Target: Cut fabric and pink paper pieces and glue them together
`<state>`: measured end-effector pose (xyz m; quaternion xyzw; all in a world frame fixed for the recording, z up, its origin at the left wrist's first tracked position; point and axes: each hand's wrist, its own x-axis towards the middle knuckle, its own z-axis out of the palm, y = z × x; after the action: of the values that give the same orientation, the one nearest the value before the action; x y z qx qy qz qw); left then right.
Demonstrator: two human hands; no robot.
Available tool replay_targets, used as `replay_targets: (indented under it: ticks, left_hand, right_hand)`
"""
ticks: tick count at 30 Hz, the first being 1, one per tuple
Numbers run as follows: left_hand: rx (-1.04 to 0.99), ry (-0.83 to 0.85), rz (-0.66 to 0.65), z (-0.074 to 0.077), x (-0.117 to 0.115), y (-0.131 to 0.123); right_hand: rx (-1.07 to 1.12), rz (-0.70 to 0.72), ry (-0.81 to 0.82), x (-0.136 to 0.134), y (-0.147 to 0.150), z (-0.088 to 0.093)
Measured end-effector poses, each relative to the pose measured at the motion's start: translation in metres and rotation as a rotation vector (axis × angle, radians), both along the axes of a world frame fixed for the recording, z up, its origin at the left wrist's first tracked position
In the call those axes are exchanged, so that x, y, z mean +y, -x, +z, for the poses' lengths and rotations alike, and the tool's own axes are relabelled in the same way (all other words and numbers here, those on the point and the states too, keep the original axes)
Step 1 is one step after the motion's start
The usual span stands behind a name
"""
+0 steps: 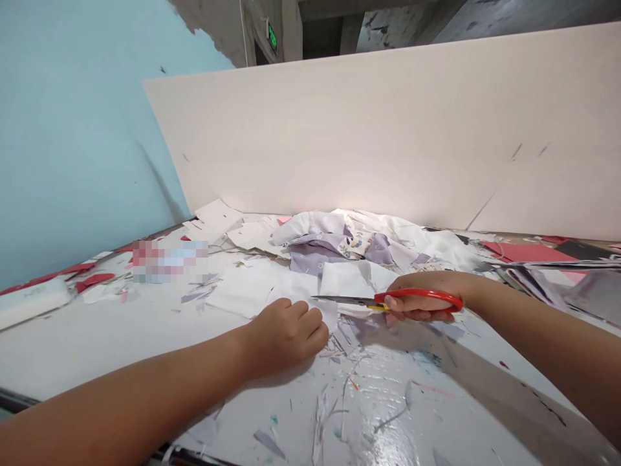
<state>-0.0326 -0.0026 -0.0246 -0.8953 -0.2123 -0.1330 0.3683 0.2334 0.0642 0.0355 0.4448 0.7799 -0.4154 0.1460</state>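
Observation:
My right hand (420, 298) grips a pair of red-handled scissors (417, 299), with the steel blades (342, 299) pointing left and closed or nearly so. Their tips lie just above a white fabric sheet (257, 288) spread on the white table (121, 343). My left hand (286, 336) has curled fingers resting on the sheet's near edge, a short way left of the blade tips. Part of the sheet is hidden under that hand.
Crumpled lilac floral and white cloth (339, 243) lies heaped behind my hands, with paper pieces (213, 220) at its left. Red paper (528, 252) lies at the right. Scraps litter the table. A tall pale board (369, 129) stands behind, beside a blue wall (72, 129).

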Motion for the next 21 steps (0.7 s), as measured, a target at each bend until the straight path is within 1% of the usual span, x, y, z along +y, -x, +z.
replay_targets:
  ticks: [3,5,10,14,17,21]
  left_hand:
    - [-0.017,-0.026,0.01,-0.002,-0.001,-0.001]
    - [-0.015,-0.026,0.023,-0.003,-0.002,-0.001]
    - [0.014,-0.002,0.034,-0.002,-0.003,-0.003]
    - [0.025,0.011,0.035,-0.002,-0.004,-0.003]
    - [0.026,0.022,0.042,-0.003,-0.004,-0.003]
    - [0.026,0.012,0.029,-0.001,-0.005,-0.004]
  right_hand:
    - [0.014,-0.067,0.14,-0.002,0.001,0.002]
    - [-0.008,-0.107,0.199,-0.004,0.005,0.003]
    - [-0.049,-0.128,0.22,-0.008,0.014,0.004]
    - [-0.101,-0.138,0.229,-0.006,0.014,0.006]
    - [-0.085,-0.118,0.233,-0.002,0.013,0.006]
    - [-0.042,-0.103,0.288,0.002,0.018,0.005]
